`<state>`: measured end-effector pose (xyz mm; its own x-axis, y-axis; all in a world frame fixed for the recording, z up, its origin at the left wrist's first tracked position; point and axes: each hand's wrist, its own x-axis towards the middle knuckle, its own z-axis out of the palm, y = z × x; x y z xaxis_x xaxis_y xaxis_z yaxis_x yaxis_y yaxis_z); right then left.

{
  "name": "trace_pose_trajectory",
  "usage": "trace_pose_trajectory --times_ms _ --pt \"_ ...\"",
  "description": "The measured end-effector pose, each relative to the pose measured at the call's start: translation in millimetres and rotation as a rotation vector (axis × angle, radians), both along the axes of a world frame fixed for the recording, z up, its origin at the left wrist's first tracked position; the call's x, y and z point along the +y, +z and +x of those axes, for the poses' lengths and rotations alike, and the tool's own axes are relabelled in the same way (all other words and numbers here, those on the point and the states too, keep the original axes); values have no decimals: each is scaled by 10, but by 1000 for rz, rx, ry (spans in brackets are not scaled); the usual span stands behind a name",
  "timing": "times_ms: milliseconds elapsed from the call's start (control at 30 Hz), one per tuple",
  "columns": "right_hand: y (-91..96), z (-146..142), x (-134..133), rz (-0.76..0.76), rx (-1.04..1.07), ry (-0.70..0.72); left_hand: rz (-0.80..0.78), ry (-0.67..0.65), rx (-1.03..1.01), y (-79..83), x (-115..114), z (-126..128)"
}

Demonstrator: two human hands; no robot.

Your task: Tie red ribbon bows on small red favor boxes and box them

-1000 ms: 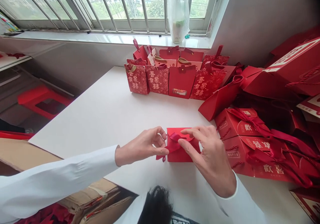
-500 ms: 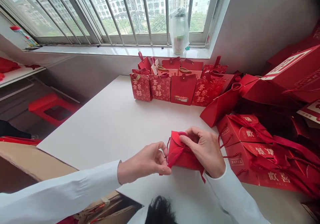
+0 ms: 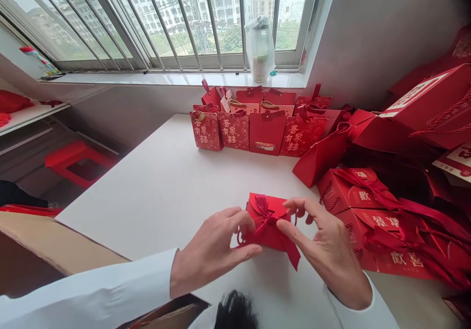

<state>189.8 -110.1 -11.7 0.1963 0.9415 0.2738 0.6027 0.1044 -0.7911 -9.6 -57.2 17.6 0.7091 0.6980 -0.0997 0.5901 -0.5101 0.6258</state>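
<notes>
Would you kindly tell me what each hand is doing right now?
Left hand: open, thumb and fingers spread at the left side of the small red box.
Right hand: open, thumb and fingers apart at its right side.

Before you: one small red box (image 3: 278, 210), flap down, on the worktop (image 3: 165, 191); crimson ribbon (image 3: 263, 206) gathered across its top, one tail trailing over the near edge.

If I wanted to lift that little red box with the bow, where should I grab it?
I'd try the two side ends of the box, one hand coming from the left and one from the right. The bow is tied across its middle and a ribbon tail hangs over the front, so gripping there would likely crush or loosen it.
</notes>
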Motion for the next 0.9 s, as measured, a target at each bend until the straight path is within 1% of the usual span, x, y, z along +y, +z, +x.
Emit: trace_pose_trajectory --times_ms 133,200,300,367,400,433,533,600,667,700,767,833,900 --pt "-78 -82 -55 -15 -66 60 70 14 30 -25 32 82" --pt "-100 -105 -45 0 -64 58 93 28 20 -2 43 94" --pt "-106 -102 -21 24 -79 31 83 54 6 54 56 75" --pt "-102 -97 -7 46 -121 12 127 49 25 70 61 53" --pt "-100 -98 0 56 -143 5 195 34 43 64 61 43" --pt "-100 -102 5 67 -161 -3 299 7 65 48 57 33" --pt "-119 -122 14 95 -183 -39 700 -147 119 -32 32 6" --pt "-152 -136 10 121 -183 -77 935 -250 102 -86 17 -12" --pt "-199 -149 0 143 -180 -107 1102 -336 67 -124 19 -27" --pt "-224 -155 -6 154 -178 -116 1164 -375 49 -136 27 -34" --pt "-272 -167 -19 171 -178 -119 1227 -445 39 -154 58 -45" --pt "-305 -175 -30 190 -187 -120 1244 -468 39 -164 92 -52" --pt "-316 -174 -39 207 -204 -104 1202 -448 54 -166 111 -54"
